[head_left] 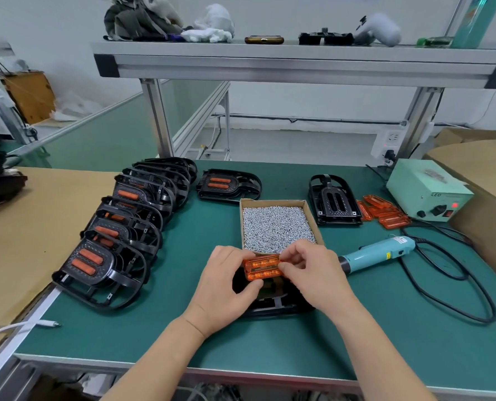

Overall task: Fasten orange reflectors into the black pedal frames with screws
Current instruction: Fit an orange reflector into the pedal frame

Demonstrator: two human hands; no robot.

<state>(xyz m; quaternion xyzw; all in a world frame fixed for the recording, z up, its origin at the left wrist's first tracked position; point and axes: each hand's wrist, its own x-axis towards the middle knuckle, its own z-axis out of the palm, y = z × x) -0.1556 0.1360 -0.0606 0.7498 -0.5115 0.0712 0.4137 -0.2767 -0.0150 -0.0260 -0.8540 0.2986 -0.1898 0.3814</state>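
An orange reflector (262, 269) sits over a black pedal frame (272, 306) near the table's front centre. My left hand (226, 287) grips the reflector's left end, thumb under its lower edge. My right hand (313, 273) pinches its right end. Both hands hide most of the frame. Behind them stands a cardboard box of screws (277, 225). A teal electric screwdriver (377, 256) lies to the right, apart from my hands.
A row of several black frames with orange reflectors (119, 230) lies at the left, one more (228, 185) behind the box. A bare frame (333, 202), loose orange reflectors (384, 211) and a green power unit (427, 191) are at the right, with black cable (455, 287) looped beside.
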